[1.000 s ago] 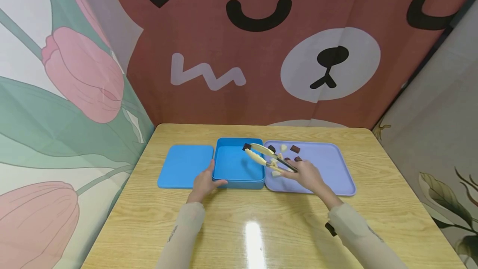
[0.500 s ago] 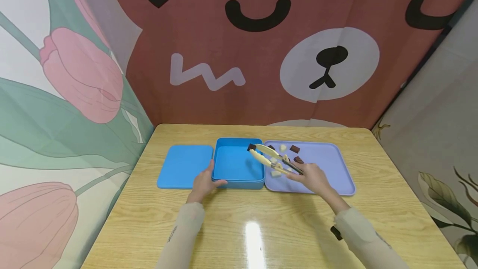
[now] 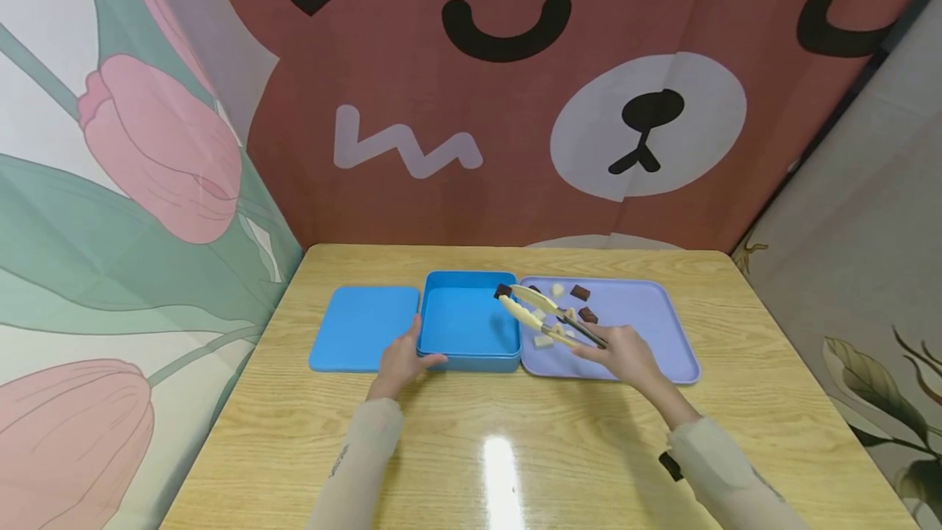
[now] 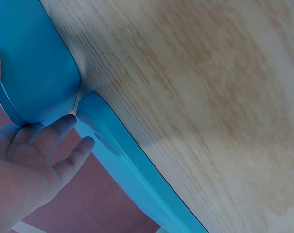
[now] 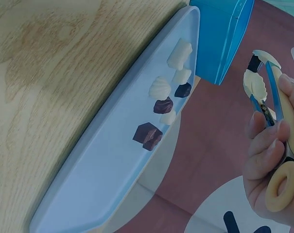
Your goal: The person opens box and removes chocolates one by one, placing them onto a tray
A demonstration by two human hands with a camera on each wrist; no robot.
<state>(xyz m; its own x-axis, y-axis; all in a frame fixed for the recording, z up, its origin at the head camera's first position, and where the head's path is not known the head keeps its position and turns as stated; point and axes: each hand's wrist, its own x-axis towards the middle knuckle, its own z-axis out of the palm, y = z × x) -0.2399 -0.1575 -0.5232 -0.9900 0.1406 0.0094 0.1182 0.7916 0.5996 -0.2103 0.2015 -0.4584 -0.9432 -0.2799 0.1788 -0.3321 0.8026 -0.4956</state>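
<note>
My left hand (image 3: 401, 362) rests at the near left corner of the blue box (image 3: 459, 313), thumb along its front wall and the other fingers stretched along its left side. In the left wrist view the fingertips (image 4: 69, 121) lie in the narrow gap beside the blue lid (image 4: 127, 160). My right hand (image 3: 625, 354) grips cream-tipped tongs (image 3: 526, 317). Between the tong tips is a dark chocolate piece (image 3: 503, 291), held over the box's right rim. Dark chocolates (image 5: 147, 134) and white chocolates (image 5: 180, 53), one shell-shaped, lie on the lilac tray (image 3: 648, 325).
The box stands between the flat lid on the left and the tray on the right, close to both. All sit on a wooden table (image 3: 441, 448). A printed bear cloth (image 3: 412, 211) hangs behind the table's far edge.
My right hand has drawn back to the right, and the tongs and dark chocolate piece have shifted right, from over the box to its right rim. The left hand has stayed at the box.
</note>
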